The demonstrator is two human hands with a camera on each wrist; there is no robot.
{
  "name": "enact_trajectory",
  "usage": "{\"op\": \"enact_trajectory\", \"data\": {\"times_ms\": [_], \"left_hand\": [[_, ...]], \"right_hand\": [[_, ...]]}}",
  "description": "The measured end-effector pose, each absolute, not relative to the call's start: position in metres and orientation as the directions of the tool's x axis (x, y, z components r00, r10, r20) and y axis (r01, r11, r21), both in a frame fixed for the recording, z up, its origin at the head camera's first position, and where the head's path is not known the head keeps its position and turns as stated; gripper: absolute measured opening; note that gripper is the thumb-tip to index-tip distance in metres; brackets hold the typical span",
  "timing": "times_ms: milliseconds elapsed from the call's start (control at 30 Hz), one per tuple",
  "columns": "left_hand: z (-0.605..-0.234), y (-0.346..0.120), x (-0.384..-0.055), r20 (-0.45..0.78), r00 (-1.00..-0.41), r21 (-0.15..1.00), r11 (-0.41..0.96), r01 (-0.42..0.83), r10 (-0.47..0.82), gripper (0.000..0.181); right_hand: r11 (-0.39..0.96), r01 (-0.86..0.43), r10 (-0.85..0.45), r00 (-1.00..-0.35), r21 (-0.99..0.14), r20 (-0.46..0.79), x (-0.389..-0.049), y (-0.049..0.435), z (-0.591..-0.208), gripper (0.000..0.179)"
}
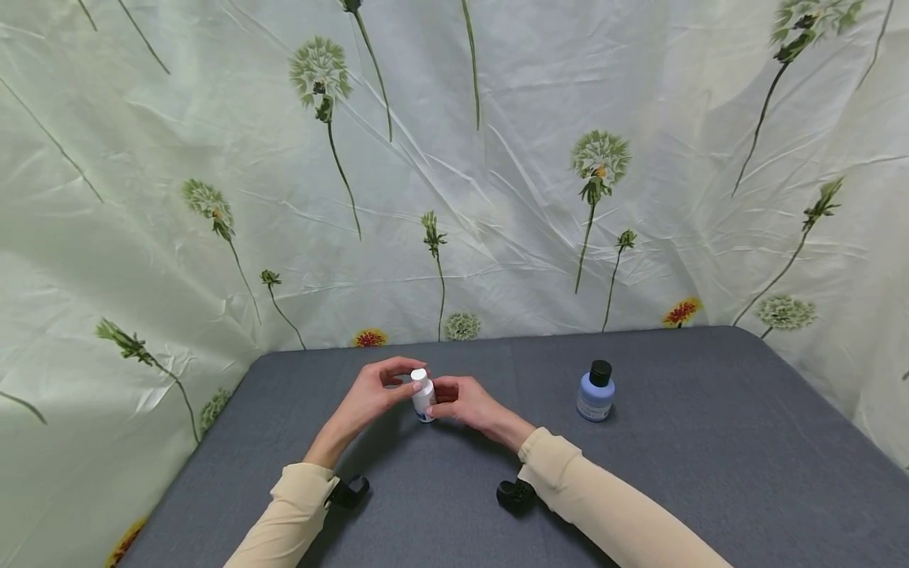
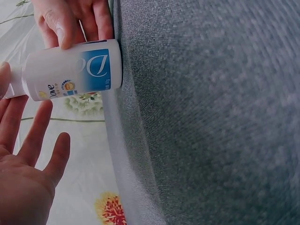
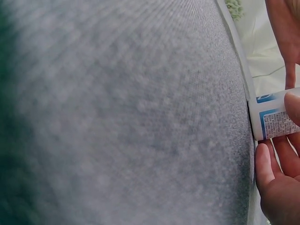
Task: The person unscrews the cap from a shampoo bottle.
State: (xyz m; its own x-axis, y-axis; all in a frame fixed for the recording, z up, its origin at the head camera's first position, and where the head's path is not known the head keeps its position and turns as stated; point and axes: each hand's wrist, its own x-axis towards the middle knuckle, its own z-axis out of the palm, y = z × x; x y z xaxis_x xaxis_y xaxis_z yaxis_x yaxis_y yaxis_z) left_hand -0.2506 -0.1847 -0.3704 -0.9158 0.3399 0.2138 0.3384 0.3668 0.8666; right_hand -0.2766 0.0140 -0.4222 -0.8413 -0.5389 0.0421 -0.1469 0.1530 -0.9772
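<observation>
A small white Dove bottle [image 1: 424,400] with a white cap [image 1: 419,375] stands upright on the table. My left hand [image 1: 379,390] pinches the cap between thumb and fingers; in the left wrist view its other fingers [image 2: 33,140] spread loosely beside the bottle. Lower down, my right hand [image 1: 469,405] grips the bottle's body, thumb on the near side and fingers behind. The blue-and-white label [image 2: 97,70] faces the left wrist view, and a block of small print [image 3: 277,123] shows in the right wrist view.
To the right stands a blue bottle [image 1: 595,396] with a black cap [image 1: 600,372]. A dark grey cloth covers the table [image 1: 440,505]. Behind it hangs a pale curtain [image 1: 497,197] printed with dandelions. Black wrist devices [image 1: 516,495] sit by both cuffs.
</observation>
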Motion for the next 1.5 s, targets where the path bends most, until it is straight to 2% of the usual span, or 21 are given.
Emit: {"op": "enact_trajectory", "data": {"times_ms": [300,633,1500], "left_hand": [[-0.369,-0.185,-0.251,0.203,-0.916,0.878,0.35,0.327,0.345,0.029],[-0.396,-0.188,-0.271,0.219,-0.92,0.902,0.291,0.318,0.326,0.033],[-0.391,-0.158,-0.257,0.267,-0.896,0.929,0.153,0.337,0.356,0.031]], "right_hand": [[0.132,-0.148,-0.536,-0.843,-0.98,0.055,-0.275,0.015,-0.421,0.042],[0.142,-0.172,-0.51,-0.857,-0.975,0.077,-0.271,0.023,-0.419,0.04],[0.168,-0.249,-0.448,-0.881,-0.954,0.151,-0.242,0.057,-0.406,0.039]]}}
